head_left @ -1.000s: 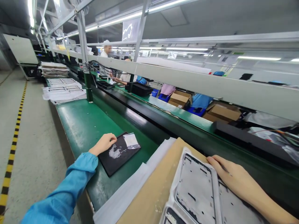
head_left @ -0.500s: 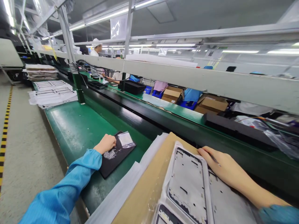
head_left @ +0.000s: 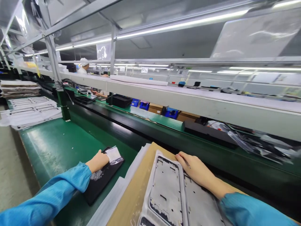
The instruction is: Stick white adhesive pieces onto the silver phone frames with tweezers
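My left hand (head_left: 97,160) is closed over a black mat (head_left: 101,185), its fingertips hidden beside a small clear bag (head_left: 114,154) with pale contents. A heap of tiny clear pieces (head_left: 97,175) lies under the wrist. Between the curled fingers of my right hand (head_left: 196,169) is a slim dark pointed tool (head_left: 187,163); its full shape is hidden. That hand rests at the upper edge of a pale tray holding metal phone frames (head_left: 166,185). A second metal frame (head_left: 199,201) lies partly under the right forearm.
Brown board (head_left: 131,194) and white sheets (head_left: 110,201) lie beneath the frames on the green bench (head_left: 56,144). More frames on white sheets (head_left: 35,108) sit at the far left. A long shelf beam (head_left: 188,100) crosses ahead; a person (head_left: 83,66) is beyond it.
My view has swung to the right. The left hand has moved closer to the small bag and now meets its left edge. My right hand stays by the tray with the pointed tool.
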The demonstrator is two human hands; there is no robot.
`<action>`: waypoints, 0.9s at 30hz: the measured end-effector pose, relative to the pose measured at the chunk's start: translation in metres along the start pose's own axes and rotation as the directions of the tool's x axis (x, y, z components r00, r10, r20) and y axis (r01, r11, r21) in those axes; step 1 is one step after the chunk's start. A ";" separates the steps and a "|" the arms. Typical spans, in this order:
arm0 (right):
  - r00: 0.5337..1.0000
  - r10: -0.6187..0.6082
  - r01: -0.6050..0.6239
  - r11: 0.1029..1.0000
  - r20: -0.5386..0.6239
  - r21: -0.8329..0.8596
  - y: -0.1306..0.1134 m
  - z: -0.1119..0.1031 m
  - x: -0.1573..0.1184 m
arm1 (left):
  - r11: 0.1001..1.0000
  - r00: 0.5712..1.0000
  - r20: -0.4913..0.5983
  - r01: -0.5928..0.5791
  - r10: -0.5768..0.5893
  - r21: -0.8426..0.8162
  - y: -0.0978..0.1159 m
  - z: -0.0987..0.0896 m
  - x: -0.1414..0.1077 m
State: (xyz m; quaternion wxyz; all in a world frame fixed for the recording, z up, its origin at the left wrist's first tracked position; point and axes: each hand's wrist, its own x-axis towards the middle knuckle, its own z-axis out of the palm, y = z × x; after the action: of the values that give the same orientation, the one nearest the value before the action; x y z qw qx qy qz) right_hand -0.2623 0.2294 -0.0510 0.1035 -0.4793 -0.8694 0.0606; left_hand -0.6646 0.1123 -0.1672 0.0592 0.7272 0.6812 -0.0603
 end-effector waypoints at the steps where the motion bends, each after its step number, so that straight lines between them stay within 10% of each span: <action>1: 1.000 0.003 -0.003 1.000 -0.001 -0.006 -0.001 -0.001 0.000 | 1.000 0.999 0.036 0.008 -0.008 0.022 0.000 -0.003 0.001; 11: 0.999 0.036 -0.036 0.999 -0.013 -0.006 -0.007 -0.003 -0.002 | 0.995 0.977 0.194 0.094 -0.087 -0.028 -0.014 -0.033 0.002; 20: 0.998 0.060 -0.060 0.998 -0.018 0.024 -0.009 -0.007 -0.003 | 0.905 0.965 -0.245 -0.015 -0.098 -0.425 -0.023 -0.057 -0.016; 27: 0.997 0.008 -0.001 0.995 -0.071 0.103 -0.010 -0.007 -0.008 | 0.653 0.734 -0.660 -0.424 -0.158 -0.627 0.026 -0.111 -0.036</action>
State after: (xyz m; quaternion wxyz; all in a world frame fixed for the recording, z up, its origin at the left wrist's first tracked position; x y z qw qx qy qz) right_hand -0.2649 0.2174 -0.0428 0.1591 -0.4771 -0.8598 0.0885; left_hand -0.6406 0.0935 -0.0517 0.1091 0.6597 0.5579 0.4916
